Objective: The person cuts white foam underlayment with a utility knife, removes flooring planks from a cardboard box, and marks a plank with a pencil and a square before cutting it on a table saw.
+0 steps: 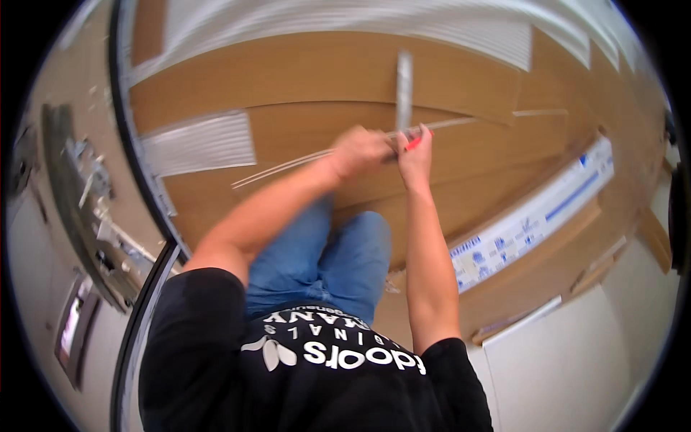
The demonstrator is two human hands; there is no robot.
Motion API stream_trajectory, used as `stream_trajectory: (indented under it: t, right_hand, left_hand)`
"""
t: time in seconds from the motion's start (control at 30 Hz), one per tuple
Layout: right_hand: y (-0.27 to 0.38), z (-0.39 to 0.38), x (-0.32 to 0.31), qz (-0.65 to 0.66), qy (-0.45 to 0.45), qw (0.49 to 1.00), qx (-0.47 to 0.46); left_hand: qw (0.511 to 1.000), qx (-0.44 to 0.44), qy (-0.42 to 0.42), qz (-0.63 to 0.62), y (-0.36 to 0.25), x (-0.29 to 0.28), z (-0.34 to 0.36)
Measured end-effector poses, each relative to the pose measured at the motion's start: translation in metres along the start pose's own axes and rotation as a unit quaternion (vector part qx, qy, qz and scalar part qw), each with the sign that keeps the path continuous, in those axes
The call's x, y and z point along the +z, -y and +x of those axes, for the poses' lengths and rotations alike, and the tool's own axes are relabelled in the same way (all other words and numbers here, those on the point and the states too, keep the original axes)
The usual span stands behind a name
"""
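And here we are over the brown cardboard [461,162], two hands close together in front of the knees, right out at the middle of the sheet! The left hand [363,153] is a blur, curled at the thin pale strip [288,165], though how firmly it grips, I cannot tell. The right hand [415,160] is clearer, closed on a small red object [413,144], and what kind of tool that is stays hard to call. The strip slants over the cardboard, one end out to the left, running in beneath the left hand, with a pale line carrying on past the right; whether it's one piece or a pair, the blur won't say.

So how to play this well? I'd judge it a two-handed job at one spot: left hand pinning the strip close to the working point, right hand making small, controlled moves, left fingers out of line with the red object. Something this slim probably bends or springs easily, so support that long left end and avoid twisting! Mind the grey bar [404,90] just beyond the hands, a likely snag, and keep the wrists low and steady
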State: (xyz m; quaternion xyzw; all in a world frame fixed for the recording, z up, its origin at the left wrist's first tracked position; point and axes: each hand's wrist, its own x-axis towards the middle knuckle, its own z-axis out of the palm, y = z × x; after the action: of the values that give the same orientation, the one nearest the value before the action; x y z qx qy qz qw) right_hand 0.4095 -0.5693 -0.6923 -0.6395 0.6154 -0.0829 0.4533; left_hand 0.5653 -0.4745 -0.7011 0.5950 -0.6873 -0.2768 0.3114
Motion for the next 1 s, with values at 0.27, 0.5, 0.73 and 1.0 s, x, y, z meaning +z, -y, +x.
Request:
stream_trajectory:
  t: [0.27,0.5,0.73,1.0]
  right_hand:
    - [-0.109,-0.122,-0.096,-0.128,-0.083,0.988,-0.037]
    - [-0.268,-0.336,-0.106,-0.249,-0.016,0.967,0.047]
    - [-0.271,-0.401,-0.051,-0.294,0.068,0.883,0.36]
    - [-0.231,-0.327,-0.101,-0.247,0.06,0.903,0.345]
  left_hand:
    - [0.938,-0.323,-0.069,-0.105,0.008,-0.055,-0.12]
    - [0.813,-0.564,-0.137,0.053,0.161,-0.153,-0.252]
    - [0.855,-0.432,-0.029,0.286,0.215,-0.213,-0.128]
    - [0.883,-0.316,0.123,0.324,0.239,-0.217,-0.055]
